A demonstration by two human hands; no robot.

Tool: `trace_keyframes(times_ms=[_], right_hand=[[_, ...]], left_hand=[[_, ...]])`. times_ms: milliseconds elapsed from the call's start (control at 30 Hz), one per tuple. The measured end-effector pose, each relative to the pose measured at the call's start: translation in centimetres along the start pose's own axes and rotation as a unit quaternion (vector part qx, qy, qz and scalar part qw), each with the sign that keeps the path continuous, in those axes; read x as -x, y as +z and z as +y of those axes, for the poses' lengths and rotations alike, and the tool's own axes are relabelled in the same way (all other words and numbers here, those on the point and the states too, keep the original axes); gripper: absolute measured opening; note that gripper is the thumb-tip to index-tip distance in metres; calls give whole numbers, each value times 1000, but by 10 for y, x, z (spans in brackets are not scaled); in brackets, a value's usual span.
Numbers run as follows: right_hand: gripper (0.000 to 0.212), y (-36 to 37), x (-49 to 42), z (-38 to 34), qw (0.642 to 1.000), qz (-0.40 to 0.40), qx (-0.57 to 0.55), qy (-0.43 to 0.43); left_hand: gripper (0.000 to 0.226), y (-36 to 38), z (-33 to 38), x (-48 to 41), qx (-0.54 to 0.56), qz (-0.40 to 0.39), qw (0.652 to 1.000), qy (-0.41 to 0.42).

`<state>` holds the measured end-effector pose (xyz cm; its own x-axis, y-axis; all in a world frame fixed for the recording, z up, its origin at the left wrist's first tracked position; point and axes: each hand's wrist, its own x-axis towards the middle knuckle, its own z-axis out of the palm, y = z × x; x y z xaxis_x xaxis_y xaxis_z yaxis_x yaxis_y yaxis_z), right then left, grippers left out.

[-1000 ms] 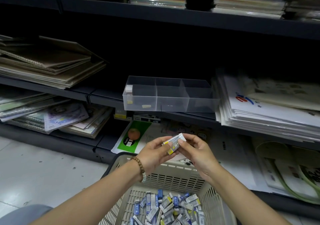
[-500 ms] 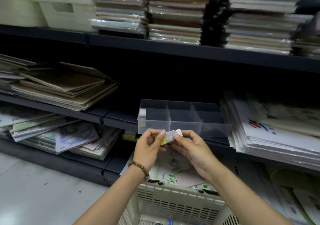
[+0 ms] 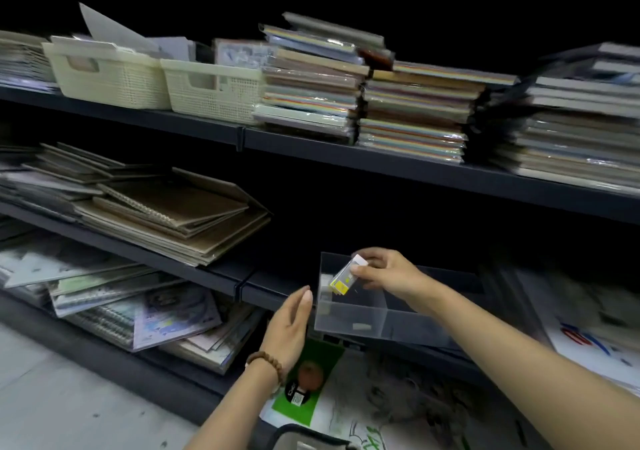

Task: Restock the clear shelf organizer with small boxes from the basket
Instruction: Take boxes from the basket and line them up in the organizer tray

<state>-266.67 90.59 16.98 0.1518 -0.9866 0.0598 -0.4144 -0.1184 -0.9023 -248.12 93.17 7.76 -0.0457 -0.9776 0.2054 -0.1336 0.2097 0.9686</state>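
Observation:
The clear shelf organizer (image 3: 349, 323) stands on the dark middle shelf, divided into compartments. My right hand (image 3: 386, 273) pinches a few small white-and-yellow boxes (image 3: 344, 276) and holds them tilted over the organizer's left compartment. My left hand (image 3: 289, 325) hovers flat and relaxed just left of the organizer's front corner, holding nothing. Something small and pale (image 3: 325, 281) sits against the left wall of that compartment. Only the rim of the basket (image 3: 304, 439) shows at the bottom edge.
Stacks of brown spiral notebooks (image 3: 173, 214) lie on the middle shelf to the left. Cream baskets (image 3: 211, 91) and piles of wrapped paper pads (image 3: 412, 113) fill the upper shelf. Sheets and sketchbooks (image 3: 145, 314) crowd the lower shelf; paper stacks lie blurred to the right.
My right hand has carried the small boxes up and over the organizer's left compartment. My left hand has let go and opened beside it. The view has tilted upward.

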Motion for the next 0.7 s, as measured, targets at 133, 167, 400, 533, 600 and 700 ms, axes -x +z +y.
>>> trace_keyframes(times_ms=[133, 167, 400, 533, 600, 700], right_hand=[[42, 7, -15, 7, 994, -38, 106, -4], [42, 9, -18, 7, 992, -38, 120, -8], [41, 29, -18, 12, 974, -22, 218, -62], [42, 45, -9, 21, 973, 24, 221, -58], [38, 49, -6, 25, 979, 37, 195, -47], [32, 51, -5, 24, 982, 40, 179, -37]], left_hand=[[59, 8, -2, 0, 36, -76, 996, -37], [62, 9, -1, 0, 29, -79, 996, -35], [64, 10, 2, 1, 31, -85, 995, -40], [72, 9, 0, 2, 29, -87, 995, -45], [67, 9, 0, 2, 30, -85, 995, -47], [50, 10, 2, 3, 40, -86, 994, -49]])
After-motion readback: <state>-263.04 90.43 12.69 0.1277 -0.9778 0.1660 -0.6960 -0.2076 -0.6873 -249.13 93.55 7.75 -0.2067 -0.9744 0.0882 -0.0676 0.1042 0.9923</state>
